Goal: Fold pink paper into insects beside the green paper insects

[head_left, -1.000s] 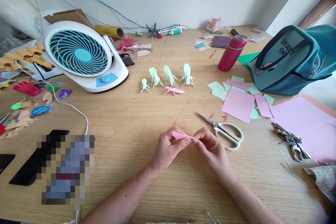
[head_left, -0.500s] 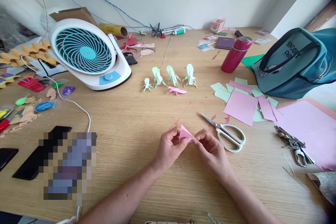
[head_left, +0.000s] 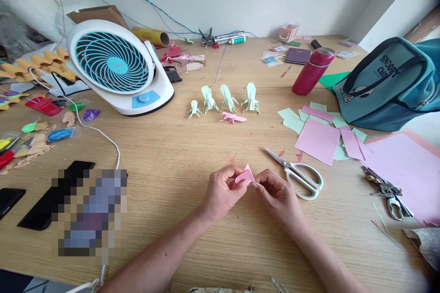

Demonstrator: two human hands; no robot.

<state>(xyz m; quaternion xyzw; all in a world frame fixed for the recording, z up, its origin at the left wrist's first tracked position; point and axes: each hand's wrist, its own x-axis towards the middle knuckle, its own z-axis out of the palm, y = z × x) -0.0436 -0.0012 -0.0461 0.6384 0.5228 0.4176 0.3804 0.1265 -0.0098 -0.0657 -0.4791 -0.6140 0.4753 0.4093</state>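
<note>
A small folded piece of pink paper (head_left: 244, 176) is held between both hands above the wooden table. My left hand (head_left: 223, 187) pinches it between thumb and fingers from the left. My right hand (head_left: 277, 192) grips its right corner with thumb and forefinger. Scissors with white handles (head_left: 302, 178) lie just right of my right hand, blades pointing up and left. Farther back stand several pale green folded-paper insects (head_left: 227, 98), with a pink folded-paper insect (head_left: 233, 118) in front of them.
Pink paper squares (head_left: 318, 139) and green pieces lie at the right, near a red flask (head_left: 312, 71) and a teal bag (head_left: 385, 87). A bunch of keys (head_left: 392, 192) rests on a large pink sheet. At the left stand a white fan (head_left: 117, 66) and a black phone (head_left: 41, 213).
The pink paper has turned in my fingers; a point now sticks upward and one flap looks bent open. Both hands keep their grip. The whole view has shifted slightly.
</note>
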